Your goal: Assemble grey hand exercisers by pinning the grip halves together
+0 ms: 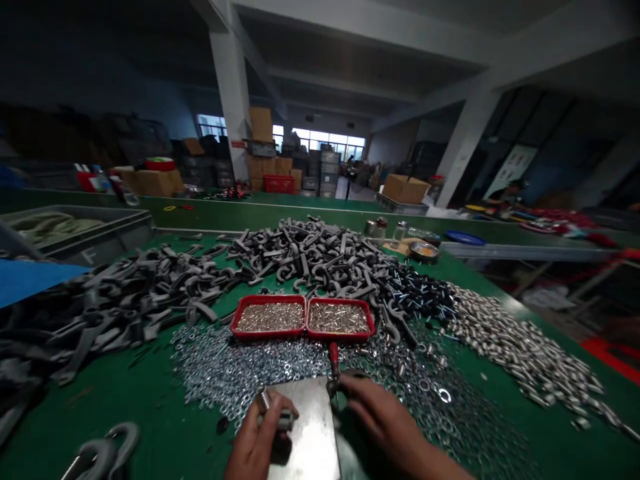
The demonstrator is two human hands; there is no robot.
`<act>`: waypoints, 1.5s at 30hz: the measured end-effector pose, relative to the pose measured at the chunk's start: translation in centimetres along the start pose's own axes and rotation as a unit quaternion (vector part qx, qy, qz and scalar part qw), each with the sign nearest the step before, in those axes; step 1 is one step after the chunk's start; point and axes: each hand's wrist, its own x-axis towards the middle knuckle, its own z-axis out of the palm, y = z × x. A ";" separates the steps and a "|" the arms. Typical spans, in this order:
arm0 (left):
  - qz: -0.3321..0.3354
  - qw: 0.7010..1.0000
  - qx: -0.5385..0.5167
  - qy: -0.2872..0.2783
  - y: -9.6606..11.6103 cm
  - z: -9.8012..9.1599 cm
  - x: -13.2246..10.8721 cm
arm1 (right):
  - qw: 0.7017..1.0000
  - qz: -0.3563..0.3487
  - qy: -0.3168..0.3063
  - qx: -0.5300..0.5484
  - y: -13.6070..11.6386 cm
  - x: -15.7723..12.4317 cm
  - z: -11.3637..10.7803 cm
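A steel plate (306, 427) lay on the green surface (150, 407) at the near edge, flanked by the two hands. The left hand (256, 443) was set at the plate's 9 o'clock edge, its fingers curled shut round a small silvery piece (263, 400). A dark grey part (286, 420) was pressed just beneath the thumb, against the plate. The right hand (385, 420) was laid at the plate's 3 o'clock side, with its fingers stretched loosely toward the dark base of a red-handled lever (333, 359). Whether that base was actually gripped could not be told. The lever stood upright at the plate's far corner, at about 1 o'clock from the left hand. At 12 o'clock beyond the lever, two red trays (306, 319) filled with small bright parts were placed side by side and touching. A spread of washers (220, 370) was strewn from 10 o'clock across to 2 o'clock of the hands. Behind the trays, grey hooks (310, 253) were heaped, and at 2 o'clock a long drift of silvery sleeves (525, 353) was piled.
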 end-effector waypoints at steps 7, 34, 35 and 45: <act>0.016 0.999 0.002 0.036 0.1 1.0 1.1 | 0.968 0.201 0.100 -0.114 19.8 2.4 -8.4; -0.024 0.993 -0.060 -0.095 1.9 -1.2 -2.8 | 0.961 -0.085 0.014 0.261 -10.0 0.3 0.9; -0.015 0.993 -0.056 -0.103 2.2 -1.3 -2.8 | 0.960 -0.107 0.011 0.259 -10.0 0.3 1.0; 0.058 0.994 0.064 -0.064 1.3 -2.0 -2.3 | 0.854 0.142 -0.137 0.481 -12.3 0.7 2.6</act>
